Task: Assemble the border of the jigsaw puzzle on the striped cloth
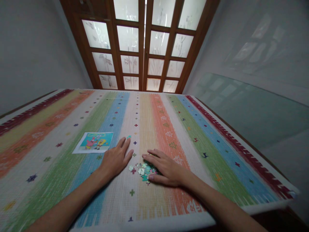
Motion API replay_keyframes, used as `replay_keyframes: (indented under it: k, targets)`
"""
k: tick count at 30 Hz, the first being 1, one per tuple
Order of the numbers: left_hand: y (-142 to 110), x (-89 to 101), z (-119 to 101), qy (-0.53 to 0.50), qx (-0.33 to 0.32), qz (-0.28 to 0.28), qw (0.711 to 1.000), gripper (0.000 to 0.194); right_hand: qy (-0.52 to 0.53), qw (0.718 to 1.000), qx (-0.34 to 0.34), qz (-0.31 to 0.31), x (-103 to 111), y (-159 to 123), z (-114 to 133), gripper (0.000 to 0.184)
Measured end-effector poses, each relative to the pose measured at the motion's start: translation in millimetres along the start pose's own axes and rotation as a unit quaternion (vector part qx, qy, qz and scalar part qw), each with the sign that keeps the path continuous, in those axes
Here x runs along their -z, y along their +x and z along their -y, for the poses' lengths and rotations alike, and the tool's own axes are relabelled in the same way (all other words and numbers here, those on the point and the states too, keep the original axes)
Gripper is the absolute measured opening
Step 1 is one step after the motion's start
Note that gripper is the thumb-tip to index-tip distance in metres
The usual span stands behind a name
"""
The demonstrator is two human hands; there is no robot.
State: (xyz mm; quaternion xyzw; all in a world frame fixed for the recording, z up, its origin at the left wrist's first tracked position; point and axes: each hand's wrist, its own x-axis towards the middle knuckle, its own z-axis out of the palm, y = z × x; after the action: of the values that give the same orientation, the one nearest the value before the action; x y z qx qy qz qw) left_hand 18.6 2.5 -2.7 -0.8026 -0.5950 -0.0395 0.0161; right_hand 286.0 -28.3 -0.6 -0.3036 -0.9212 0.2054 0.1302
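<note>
As your left hand [117,156] is resting with loosely spread fingers at 1 teal piece [128,137], your right hand [167,168] is curving over the heap of puzzle pieces [144,170] on the striped cloth [118,199]; whether it is grasping any is not showing. Little is looking done: that piece is lying apart, most are lying heaped.

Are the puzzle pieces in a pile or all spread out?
Mostly piled: the pieces overlap in a heap by the right hand. One piece lies apart, at the left hand.
</note>
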Motion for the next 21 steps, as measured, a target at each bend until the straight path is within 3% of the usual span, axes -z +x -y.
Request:
replay_keyframes:
  k: [8, 21]
  targets:
    - [3, 1.1, -2, 0.002, 0.004, 0.006, 1.0, 0.049, 0.001, 1.0, -0.006, 0.005, 1, 0, 0, 0.073]
    - [12, 11.3, 5, 0.029, 0.073, 0.02, 0.997, 0.052, 0.001, 1.0, -0.018, 0.002, 3, 1, 2, 0.074]
